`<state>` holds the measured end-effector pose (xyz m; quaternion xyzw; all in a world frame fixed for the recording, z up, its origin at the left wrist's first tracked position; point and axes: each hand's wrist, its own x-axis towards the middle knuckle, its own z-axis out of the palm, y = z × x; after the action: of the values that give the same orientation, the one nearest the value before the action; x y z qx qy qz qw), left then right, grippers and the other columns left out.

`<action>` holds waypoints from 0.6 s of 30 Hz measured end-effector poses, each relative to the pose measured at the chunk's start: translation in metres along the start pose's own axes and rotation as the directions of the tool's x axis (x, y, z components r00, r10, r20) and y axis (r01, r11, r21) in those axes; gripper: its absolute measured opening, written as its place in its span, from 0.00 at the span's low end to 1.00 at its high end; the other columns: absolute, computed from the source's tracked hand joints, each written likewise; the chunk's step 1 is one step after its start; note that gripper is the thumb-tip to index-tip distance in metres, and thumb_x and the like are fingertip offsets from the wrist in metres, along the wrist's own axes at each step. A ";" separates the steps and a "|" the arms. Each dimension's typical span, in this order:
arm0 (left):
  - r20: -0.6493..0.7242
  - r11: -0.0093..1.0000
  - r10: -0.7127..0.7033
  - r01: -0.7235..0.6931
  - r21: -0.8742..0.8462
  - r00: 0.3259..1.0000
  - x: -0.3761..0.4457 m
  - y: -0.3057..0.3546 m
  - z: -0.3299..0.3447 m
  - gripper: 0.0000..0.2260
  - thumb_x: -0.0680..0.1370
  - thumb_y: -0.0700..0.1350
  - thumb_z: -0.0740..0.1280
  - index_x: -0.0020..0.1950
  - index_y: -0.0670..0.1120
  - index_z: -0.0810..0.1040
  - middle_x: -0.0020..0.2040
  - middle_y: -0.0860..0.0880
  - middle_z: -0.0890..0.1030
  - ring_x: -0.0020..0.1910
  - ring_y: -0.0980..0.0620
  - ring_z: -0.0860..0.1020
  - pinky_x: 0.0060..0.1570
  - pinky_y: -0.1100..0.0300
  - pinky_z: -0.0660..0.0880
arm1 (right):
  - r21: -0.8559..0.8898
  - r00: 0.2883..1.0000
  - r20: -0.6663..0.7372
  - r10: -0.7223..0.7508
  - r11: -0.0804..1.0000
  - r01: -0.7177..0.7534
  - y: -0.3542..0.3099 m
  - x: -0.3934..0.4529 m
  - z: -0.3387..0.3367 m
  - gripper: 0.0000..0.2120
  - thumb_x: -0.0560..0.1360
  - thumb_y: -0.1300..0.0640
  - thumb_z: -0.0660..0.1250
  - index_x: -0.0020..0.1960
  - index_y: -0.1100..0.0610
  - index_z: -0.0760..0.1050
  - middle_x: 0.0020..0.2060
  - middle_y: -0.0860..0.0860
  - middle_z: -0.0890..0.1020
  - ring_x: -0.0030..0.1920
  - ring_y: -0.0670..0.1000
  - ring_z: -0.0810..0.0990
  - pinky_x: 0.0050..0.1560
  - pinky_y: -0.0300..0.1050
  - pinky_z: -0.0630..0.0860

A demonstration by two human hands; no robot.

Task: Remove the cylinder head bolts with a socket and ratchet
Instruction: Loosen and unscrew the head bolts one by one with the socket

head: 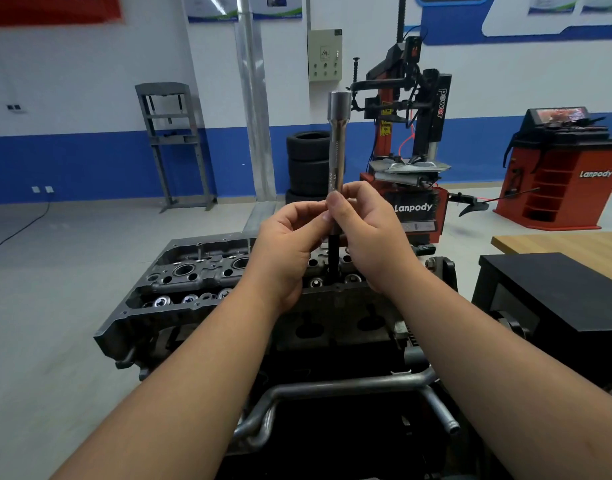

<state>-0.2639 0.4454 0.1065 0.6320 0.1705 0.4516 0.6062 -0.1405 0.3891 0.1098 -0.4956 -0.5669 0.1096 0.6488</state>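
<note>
left hand (290, 244) + right hand (368, 233): both pinch upright extension bar (336, 161) | bar: slim polished steel, flared cylindrical top, dark lower shaft | below: grey cast cylinder head (193, 271), round bores

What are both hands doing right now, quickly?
Left hand: closed, fingertips pinching the extension bar near its lower end.
Right hand: closed, pinching the same upright bar from the other side.

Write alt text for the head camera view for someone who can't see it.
Both hands, left hand and right hand, pinch an upright socket extension bar above a bare cylinder head. Tires and a red tire changer stand behind.
</note>
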 end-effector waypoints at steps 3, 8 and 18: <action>0.020 0.999 -0.020 0.020 -0.029 1.000 0.002 -0.001 0.000 0.08 0.83 0.44 0.65 0.56 0.49 0.84 0.52 0.49 0.87 0.55 0.51 0.85 0.54 0.58 0.79 | -0.032 1.000 -0.008 0.004 0.999 -0.004 0.001 0.001 -0.001 0.09 0.83 0.49 0.60 0.54 0.49 0.79 0.45 0.47 0.84 0.48 0.47 0.82 0.51 0.47 0.81; 0.028 0.999 -0.012 0.013 -0.052 1.000 0.001 0.000 0.000 0.09 0.79 0.48 0.69 0.56 0.48 0.84 0.52 0.48 0.88 0.52 0.52 0.85 0.50 0.62 0.80 | 0.014 1.000 0.021 0.001 1.000 -0.001 -0.001 0.000 0.000 0.11 0.82 0.49 0.61 0.57 0.52 0.79 0.46 0.48 0.84 0.51 0.48 0.83 0.54 0.48 0.81; 0.045 0.999 0.009 -0.008 -0.035 0.999 0.000 0.000 -0.001 0.06 0.79 0.47 0.69 0.53 0.50 0.85 0.51 0.49 0.88 0.52 0.53 0.86 0.48 0.62 0.80 | -0.002 1.000 -0.017 -0.010 1.000 0.010 -0.003 -0.001 0.000 0.07 0.81 0.48 0.64 0.51 0.51 0.76 0.42 0.48 0.84 0.46 0.49 0.83 0.50 0.49 0.82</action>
<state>-0.2649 0.4459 0.1065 0.6322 0.1463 0.4426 0.6189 -0.1419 0.3866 0.1112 -0.4942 -0.5641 0.1015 0.6536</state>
